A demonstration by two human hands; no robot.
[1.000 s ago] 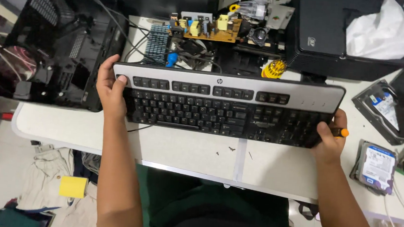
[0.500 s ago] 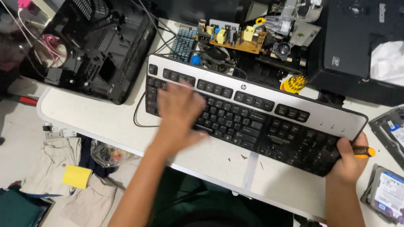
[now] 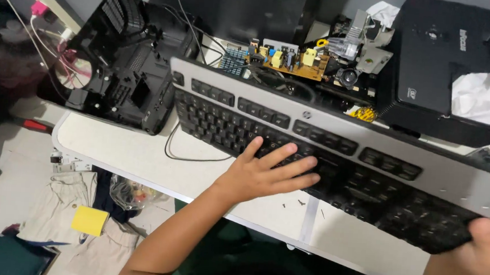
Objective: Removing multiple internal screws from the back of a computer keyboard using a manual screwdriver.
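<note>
Two bare forearms without sleeves, left grip (image 3: 262, 176) bare, right grip (image 3: 481, 251) bare, dark green clothing below

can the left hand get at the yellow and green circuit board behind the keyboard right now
Probably not directly. The left hand lies flat on the keyboard, which is tilted up between it and the circuit board; it would have to reach over the raised edge.

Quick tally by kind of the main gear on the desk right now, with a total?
Keyboard, left hand flat on its keys, right hand gripping its end: 1
Open black plastic casings: 1
Bare circuit boards: 1
Closed black boxy units: 1
Crumpled white tissue: 1
Total: 5
</note>
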